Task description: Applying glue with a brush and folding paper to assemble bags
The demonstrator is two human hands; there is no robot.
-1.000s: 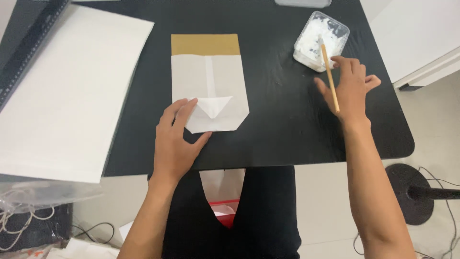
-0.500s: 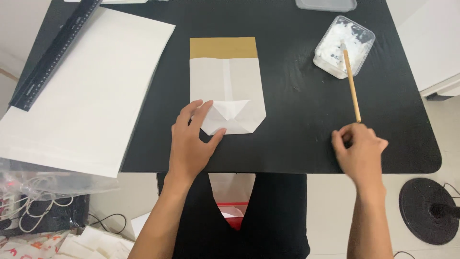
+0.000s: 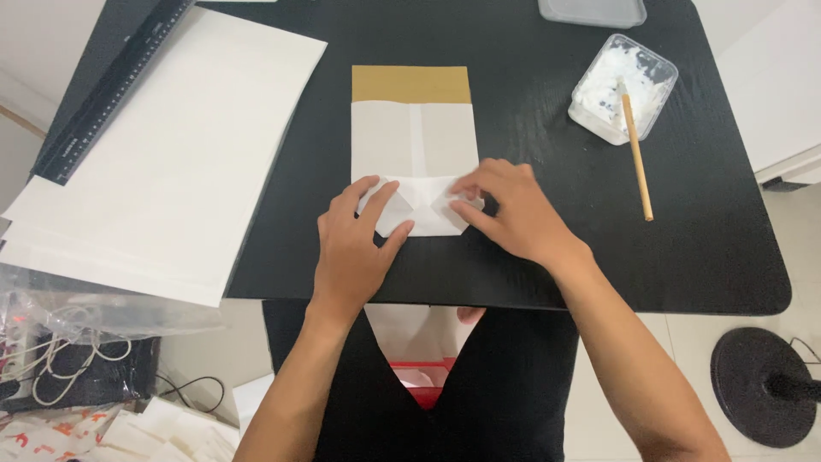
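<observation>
A flat white paper bag (image 3: 415, 141) with a gold-brown top band lies in the middle of the black table (image 3: 530, 265), its folded bottom flaps toward me. My left hand (image 3: 355, 244) rests flat on the left side of the folded bottom, fingers spread. My right hand (image 3: 509, 210) presses the right side of the same fold with its fingertips. Neither hand grips anything. To the right, a wooden stick (image 3: 636, 158) leans out of a clear tub of white paste (image 3: 623, 85).
Large white sheets (image 3: 171, 162) lie at the left with a black ruler (image 3: 111, 90) along their far edge. A clear lid (image 3: 592, 10) sits at the table's back. Clear plastic and cords (image 3: 60, 342) sit low left; a black round base (image 3: 765, 385) stands on the floor.
My right hand left the stick by the tub, swung down past the table's right edge, then came in onto the bag's folded bottom. The left hand stayed on the fold.
</observation>
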